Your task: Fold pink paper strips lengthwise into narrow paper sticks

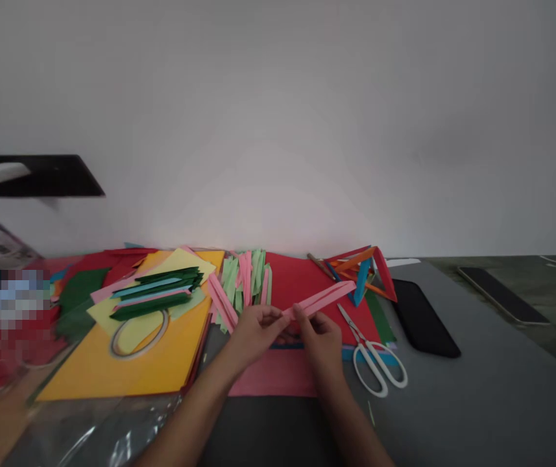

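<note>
My left hand [258, 334] and my right hand [319, 331] meet near the middle, both pinching a folded pink paper strip [329, 296]. The strip slants up to the right over a red sheet [292, 275]. Beneath my hands lies a pink sheet [272, 376]. A heap of light green and pink strips [255, 279] is just beyond my left hand. White-handled scissors [375, 363] rest to the right of my right hand, blades pointing up and left.
At left, a yellow-orange sheet stack [78, 370] bears a tape roll [115, 337] and dark green strips [156, 308]. Folded orange, blue and red strips [385, 266] stand at back right, beside a black phone-like object [423, 318]. Clear plastic [107, 434] lies front left.
</note>
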Available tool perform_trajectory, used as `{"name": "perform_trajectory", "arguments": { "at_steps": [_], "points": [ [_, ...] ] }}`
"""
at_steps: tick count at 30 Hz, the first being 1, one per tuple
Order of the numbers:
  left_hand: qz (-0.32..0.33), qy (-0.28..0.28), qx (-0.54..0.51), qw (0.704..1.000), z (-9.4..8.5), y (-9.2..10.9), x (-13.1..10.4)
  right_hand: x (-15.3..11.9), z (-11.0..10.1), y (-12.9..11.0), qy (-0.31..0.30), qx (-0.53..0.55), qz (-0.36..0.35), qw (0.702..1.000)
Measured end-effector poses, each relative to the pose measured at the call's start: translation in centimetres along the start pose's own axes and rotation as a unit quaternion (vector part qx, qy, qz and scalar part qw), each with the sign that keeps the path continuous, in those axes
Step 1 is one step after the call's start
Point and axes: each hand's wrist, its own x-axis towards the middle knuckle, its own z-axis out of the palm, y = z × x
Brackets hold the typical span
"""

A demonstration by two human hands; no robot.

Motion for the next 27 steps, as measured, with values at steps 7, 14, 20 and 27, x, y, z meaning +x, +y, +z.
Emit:
{"name": "perform_trajectory", "arguments": {
  "at_steps": [7,14,20,27],
  "points": [
    [-0.01,-0.006,-0.053,0.999,-0.1,-0.6,0.3,0.1,0.2,0.1,-0.043,0.1,0.026,0.994],
    [0.039,0.0,-0.064,0.997,-0.1,-0.7,0.5,-0.3,0.4,-0.5,-0.101,0.178,0.008,0.979],
    [0.048,0.035,-0.063,0.996,-0.4,-0.8,0.6,-0.7,0.6,-1.0,-0.098,0.105,-0.062,0.988],
    [0.082,0.132,-0.008,0.988,-1.2,-0.8,1.0,-0.9,0.1,-0.4,-0.171,-0.032,-0.165,0.971]
  ]
}}
